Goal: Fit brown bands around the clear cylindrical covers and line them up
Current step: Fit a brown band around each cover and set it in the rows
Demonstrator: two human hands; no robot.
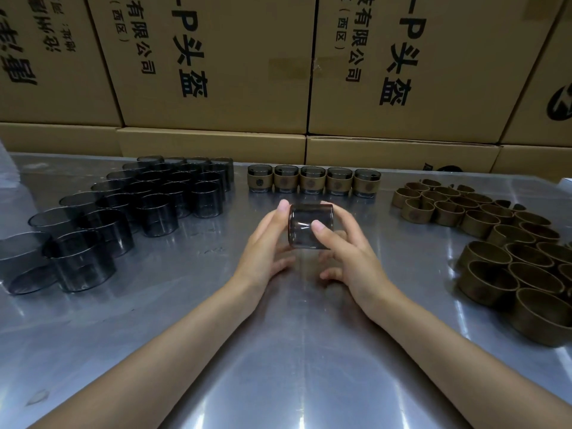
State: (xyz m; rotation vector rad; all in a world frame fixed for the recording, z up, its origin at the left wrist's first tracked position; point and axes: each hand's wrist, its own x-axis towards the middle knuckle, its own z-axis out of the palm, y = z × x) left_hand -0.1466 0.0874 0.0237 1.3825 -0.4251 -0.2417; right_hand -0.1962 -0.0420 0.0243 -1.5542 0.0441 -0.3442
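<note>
Cover in hand: you've got one clear cylindrical cover (310, 226) up off the bench (294, 351), mid-bench, just this side of the finished row.
Left hand: your left hand (268, 243) is curled on the cover's left end, thumb on top.
Right hand: your right hand (346, 252) grips the other end, thumb lying across the near wall. No band on this cover yet, as far as it shows.
Axis: the cover is tipped, its long axis running roughly left to right between your palms, one round end toward each hand.
Bands: the loose brown bands (483, 230) sit toward the bench's right edge, so your right hand is the nearer one; I'd judge it lets go and reaches right while the left keeps the cover.
Finished row: five banded covers (314, 181) stand side by side along the far edge.
Bare stock: unbanded covers (139, 205) crowd the left side.
Backdrop: cardboard cartons (223, 63) stacked behind.
</note>
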